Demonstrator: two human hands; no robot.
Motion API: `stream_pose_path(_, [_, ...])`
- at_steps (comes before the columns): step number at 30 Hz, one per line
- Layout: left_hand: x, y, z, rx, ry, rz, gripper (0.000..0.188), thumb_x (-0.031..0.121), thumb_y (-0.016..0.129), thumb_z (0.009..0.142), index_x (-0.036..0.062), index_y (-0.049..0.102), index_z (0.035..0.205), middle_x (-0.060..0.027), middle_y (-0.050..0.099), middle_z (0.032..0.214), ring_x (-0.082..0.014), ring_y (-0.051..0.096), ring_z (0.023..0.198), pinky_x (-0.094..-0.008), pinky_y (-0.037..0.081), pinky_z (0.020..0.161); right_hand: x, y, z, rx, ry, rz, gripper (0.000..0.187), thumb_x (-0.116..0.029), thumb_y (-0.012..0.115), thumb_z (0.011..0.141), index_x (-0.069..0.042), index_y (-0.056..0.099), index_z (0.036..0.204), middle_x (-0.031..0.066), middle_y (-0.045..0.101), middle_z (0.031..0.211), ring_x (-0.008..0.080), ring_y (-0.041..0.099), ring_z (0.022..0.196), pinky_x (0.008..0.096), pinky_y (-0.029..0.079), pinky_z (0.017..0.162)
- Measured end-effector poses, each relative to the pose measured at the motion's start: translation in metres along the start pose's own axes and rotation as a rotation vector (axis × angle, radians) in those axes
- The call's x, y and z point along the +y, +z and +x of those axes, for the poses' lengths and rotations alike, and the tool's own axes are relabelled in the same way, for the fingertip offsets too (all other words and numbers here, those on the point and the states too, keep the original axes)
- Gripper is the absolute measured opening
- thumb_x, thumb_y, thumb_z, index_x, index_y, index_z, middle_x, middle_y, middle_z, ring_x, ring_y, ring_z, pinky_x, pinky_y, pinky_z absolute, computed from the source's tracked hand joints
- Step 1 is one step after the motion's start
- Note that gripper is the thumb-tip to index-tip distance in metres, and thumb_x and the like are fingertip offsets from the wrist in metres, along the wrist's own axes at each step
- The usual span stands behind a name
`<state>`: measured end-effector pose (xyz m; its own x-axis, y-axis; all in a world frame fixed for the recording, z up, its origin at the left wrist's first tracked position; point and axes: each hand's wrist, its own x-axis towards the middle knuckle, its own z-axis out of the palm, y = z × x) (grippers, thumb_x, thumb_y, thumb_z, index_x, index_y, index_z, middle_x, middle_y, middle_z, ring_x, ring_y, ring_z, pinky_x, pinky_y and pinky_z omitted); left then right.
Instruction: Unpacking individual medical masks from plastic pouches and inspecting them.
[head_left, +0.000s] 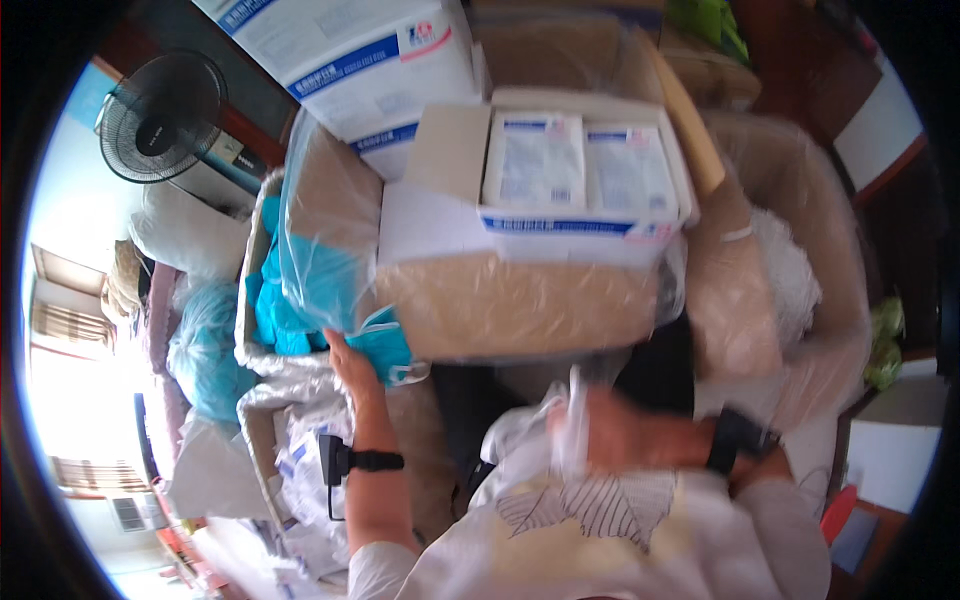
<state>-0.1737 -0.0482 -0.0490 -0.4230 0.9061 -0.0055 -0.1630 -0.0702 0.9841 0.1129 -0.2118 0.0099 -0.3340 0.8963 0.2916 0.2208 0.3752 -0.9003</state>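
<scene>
My left hand [352, 362] is closed on a small stack of blue face masks [383, 345], whose white ear loops hang at the edge. It is beside the near left corner of a plastic-covered carton [520, 310]. Close to my body, my right hand [612, 432] is smeared by motion. It appears closed on a thin white plastic bag [568, 425], though its fingers are not sharp. On the carton, an open white box [575, 243] holds flat white packets [538, 160] in two rows.
More blue masks [285, 300] fill a lined carton at left. Below it, another carton [262, 425] holds white packets. White-and-blue boxes [370, 70] are stacked behind. At right, a plastic-lined carton [825, 250] contains white material. A fan [165, 118] stands far left.
</scene>
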Motion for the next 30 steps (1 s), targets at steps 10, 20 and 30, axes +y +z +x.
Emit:
stream_pose_path(10, [0.069,0.073,-0.081,-0.783,-0.700,-1.022,0.050,0.038,0.022,0.097,0.0122,0.035,0.056,0.0000,0.037,0.063,-0.0135,0.038,0.066,-0.0312,0.034,0.076,0.023,0.015,0.073,0.207,0.166,0.146,0.040,-0.040,0.046,0.090,-0.001,0.051,0.097,0.0083,0.055,0.079,0.0220,0.055,0.068,0.0335,0.043,0.062])
stream_pose_path(20, [0.072,0.062,-0.088,-0.891,-0.611,-0.647,0.050,0.048,0.031,0.092,0.0047,0.053,0.080,-0.0108,0.053,0.109,-0.0264,0.046,0.108,-0.0403,0.034,0.096,0.003,0.011,0.066,-0.238,0.352,-0.166,0.038,-0.036,0.050,0.085,0.000,0.058,0.080,0.0190,0.058,0.073,0.0360,0.057,0.071,0.0429,0.043,0.064])
stream_pose_path(30, [0.063,0.053,-0.074,-1.024,0.160,0.856,0.029,0.026,0.044,0.092,0.0004,0.057,0.091,-0.0209,0.057,0.077,-0.0340,0.058,0.073,-0.0365,0.044,0.065,-0.008,0.016,0.049,-0.207,0.318,-0.284,0.032,-0.031,0.045,0.089,-0.001,0.057,0.087,0.0171,0.059,0.088,0.0345,0.057,0.081,0.0411,0.045,0.069])
